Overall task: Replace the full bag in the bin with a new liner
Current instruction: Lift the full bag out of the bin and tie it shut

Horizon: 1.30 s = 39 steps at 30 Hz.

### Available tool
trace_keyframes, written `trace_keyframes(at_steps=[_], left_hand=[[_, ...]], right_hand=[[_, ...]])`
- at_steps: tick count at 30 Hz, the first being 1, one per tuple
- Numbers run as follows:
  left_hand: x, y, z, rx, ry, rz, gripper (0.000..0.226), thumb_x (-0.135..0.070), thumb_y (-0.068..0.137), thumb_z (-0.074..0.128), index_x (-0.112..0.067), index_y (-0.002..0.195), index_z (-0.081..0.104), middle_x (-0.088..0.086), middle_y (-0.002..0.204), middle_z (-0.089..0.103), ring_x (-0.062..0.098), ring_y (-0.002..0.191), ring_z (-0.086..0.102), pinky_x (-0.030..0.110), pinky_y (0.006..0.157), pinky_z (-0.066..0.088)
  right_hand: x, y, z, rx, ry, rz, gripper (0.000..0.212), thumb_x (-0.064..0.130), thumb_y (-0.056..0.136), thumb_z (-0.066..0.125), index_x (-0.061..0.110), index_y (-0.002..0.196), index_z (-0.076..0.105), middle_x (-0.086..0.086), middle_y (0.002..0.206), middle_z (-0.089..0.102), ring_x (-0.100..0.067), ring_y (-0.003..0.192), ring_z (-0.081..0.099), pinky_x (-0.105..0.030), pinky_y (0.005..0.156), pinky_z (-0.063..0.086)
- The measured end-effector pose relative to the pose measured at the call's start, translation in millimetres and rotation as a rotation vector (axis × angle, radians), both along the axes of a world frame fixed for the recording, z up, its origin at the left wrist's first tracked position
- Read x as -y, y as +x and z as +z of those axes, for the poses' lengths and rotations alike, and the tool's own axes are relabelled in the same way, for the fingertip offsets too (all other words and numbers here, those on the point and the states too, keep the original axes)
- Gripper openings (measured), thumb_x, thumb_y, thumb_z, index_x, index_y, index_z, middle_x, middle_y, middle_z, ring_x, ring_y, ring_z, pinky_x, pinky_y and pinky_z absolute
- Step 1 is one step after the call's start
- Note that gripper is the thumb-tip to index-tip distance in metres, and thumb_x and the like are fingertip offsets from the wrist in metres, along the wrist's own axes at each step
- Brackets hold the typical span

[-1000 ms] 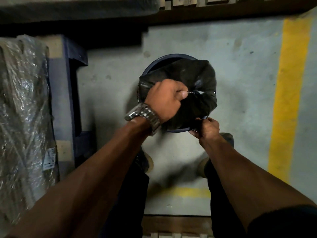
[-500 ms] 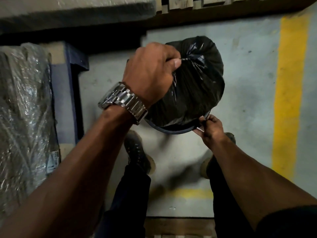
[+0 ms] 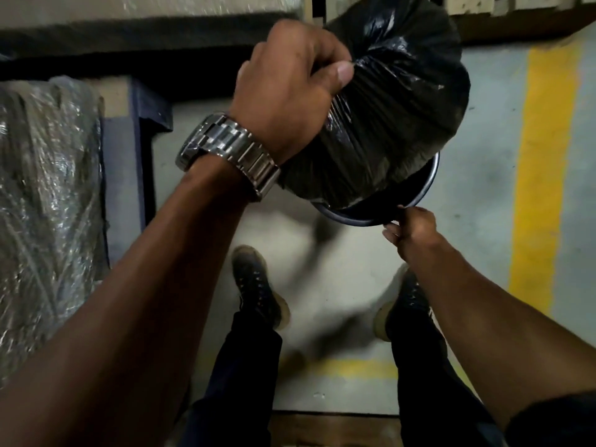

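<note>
A full black bin bag (image 3: 396,117) hangs high in the upper middle of the view, its gathered neck gripped in my left hand (image 3: 290,88), which wears a metal watch. Most of the bag is above the round dark bin (image 3: 429,185), whose rim shows only as an arc below and to the right of the bag. My right hand (image 3: 411,233) holds the near edge of that rim, fingers curled over it. The inside of the bin is hidden by the bag.
A pallet load wrapped in clear film (image 3: 48,221) stands at the left beside a blue pallet frame (image 3: 142,156). Yellow floor lines (image 3: 545,188) run at the right and near my feet (image 3: 258,285). Wooden pallets line the far edge.
My left hand has lifted the tied bag up and out of the bin, closer to the camera. My right hand has stayed on the bin's near rim.
</note>
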<state>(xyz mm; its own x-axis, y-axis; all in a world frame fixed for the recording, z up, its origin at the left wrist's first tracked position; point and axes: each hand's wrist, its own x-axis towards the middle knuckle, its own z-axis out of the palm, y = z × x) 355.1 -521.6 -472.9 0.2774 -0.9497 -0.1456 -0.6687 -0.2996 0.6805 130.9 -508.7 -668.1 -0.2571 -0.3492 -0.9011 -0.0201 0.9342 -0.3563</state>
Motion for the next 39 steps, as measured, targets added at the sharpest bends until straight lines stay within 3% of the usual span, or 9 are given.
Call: trace_keyframes(at_steps=[3,7,10,15,19,24,30,35,39], left_hand=[[4.5,-5.0,-1.0,-0.049,0.059,-0.004,0.014,-0.040,0.082,0.053,-0.039,0.070,0.061,-0.019,0.075,0.061,0.017,0.093,0.063,0.051,0.093,0.044],[11.1,-16.7,-0.9,0.044,0.168,-0.050,0.015,-0.036,0.091,0.052,-0.038,0.078,0.058,-0.014,0.095,0.066,0.014,0.110,0.054,0.037,0.083,0.026],[18.7,-28.3,1.0,0.103,0.229,-0.071,0.016,-0.031,0.094,0.047,-0.033,0.086,0.061,-0.010,0.100,0.065,0.016,0.111,0.047,0.035,0.076,0.017],[29.8,-44.3,10.2,0.175,0.249,-0.129,0.021,-0.023,0.095,0.039,-0.031,0.093,0.058,-0.005,0.095,0.061,0.022,0.109,0.043,0.036,0.076,0.017],[33.1,-47.4,15.6,0.153,0.258,-0.111,0.030,-0.013,0.093,0.034,-0.029,0.098,0.058,-0.004,0.092,0.054,0.019,0.105,0.040,0.035,0.078,0.017],[32.7,-52.0,15.3,0.143,0.337,-0.096,0.020,-0.027,0.099,0.036,-0.027,0.084,0.050,-0.007,0.075,0.039,0.015,0.095,0.028,0.036,0.081,0.017],[31.5,-60.6,11.0,0.231,0.394,-0.173,0.019,-0.029,0.098,0.035,-0.027,0.091,0.053,0.002,0.120,0.044,0.023,0.123,0.030,0.043,0.097,0.022],[15.0,-72.4,7.3,0.401,0.143,-0.172,0.027,-0.034,0.091,0.046,-0.027,0.114,0.058,-0.002,0.148,0.030,0.020,0.145,0.008,0.047,0.107,0.010],[-3.5,-78.6,6.1,0.561,-0.022,-0.135,0.033,-0.029,0.074,0.064,-0.029,0.107,0.063,0.003,0.148,0.040,0.029,0.144,0.023,0.043,0.106,0.011]], right_hand=[[15.9,6.8,29.4,-0.282,-0.225,-0.018,0.044,0.012,0.091,0.050,0.013,0.135,0.045,-0.004,0.116,0.051,-0.021,0.099,0.053,-0.031,0.087,0.048],[51.2,17.4,97.5,-0.358,-0.764,0.026,0.026,0.014,0.089,0.051,0.014,0.115,0.059,-0.003,0.106,0.060,-0.012,0.096,0.057,-0.023,0.090,0.048],[59.4,31.1,151.0,-0.335,-1.116,0.325,0.017,0.016,0.084,0.055,0.024,0.099,0.061,-0.006,0.104,0.063,-0.017,0.096,0.061,-0.027,0.087,0.049],[57.5,49.2,196.7,-0.485,-1.452,0.942,0.024,0.016,0.082,0.061,0.013,0.104,0.070,-0.005,0.103,0.068,-0.028,0.100,0.058,-0.038,0.091,0.041],[57.5,46.5,197.9,-0.597,-1.404,1.186,0.042,0.016,0.080,0.059,0.015,0.122,0.062,-0.002,0.105,0.068,-0.025,0.104,0.053,-0.038,0.100,0.030],[61.0,36.1,194.1,-0.676,-1.264,1.333,0.058,0.018,0.079,0.062,0.018,0.135,0.049,0.001,0.110,0.069,-0.022,0.115,0.049,-0.035,0.105,0.016],[56.1,31.0,194.0,-0.693,-1.236,1.322,0.047,0.011,0.077,0.061,0.017,0.124,0.056,-0.009,0.098,0.068,-0.023,0.109,0.048,-0.036,0.103,0.016],[62.6,25.8,195.0,-0.643,-1.140,1.316,0.042,0.015,0.082,0.054,0.022,0.124,0.052,-0.001,0.098,0.069,-0.021,0.110,0.052,-0.037,0.108,0.013],[70.1,22.0,197.8,-0.563,-1.083,1.312,0.048,0.011,0.079,0.055,0.025,0.124,0.048,0.003,0.097,0.067,-0.018,0.113,0.051,-0.041,0.112,0.013]])
